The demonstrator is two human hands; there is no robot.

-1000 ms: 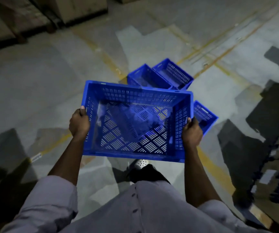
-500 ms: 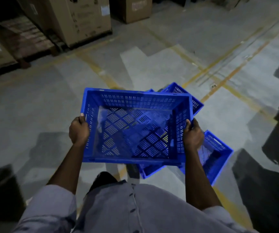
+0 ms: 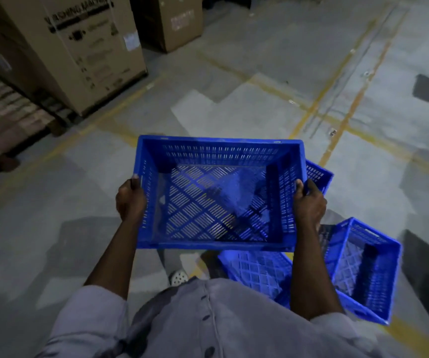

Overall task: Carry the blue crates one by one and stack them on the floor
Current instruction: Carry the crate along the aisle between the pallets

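I carry an empty blue slotted crate point(image 3: 218, 161) level in front of my chest, above the floor. My left hand point(image 3: 130, 200) grips its left rim and my right hand point(image 3: 309, 202) grips its right rim. On the floor below and to the right stand three more blue crates: one point(image 3: 366, 270) open at the right, one point(image 3: 257, 272) partly hidden under the carried crate and my right arm, and one point(image 3: 318, 174) peeking out behind the carried crate's right side.
A large cardboard box point(image 3: 89, 47) stands at the upper left beside a wooden pallet point(image 3: 9, 117). A smaller carton point(image 3: 179, 19) stands at the top centre. Yellow lines point(image 3: 337, 130) cross the grey concrete floor. My shoe point(image 3: 178, 277) shows below the crate.
I have walked forward with the crate held the same way. The floor crates have slid from ahead of the carried crate to beneath and right of it, and the cardboard boxes have come closer.
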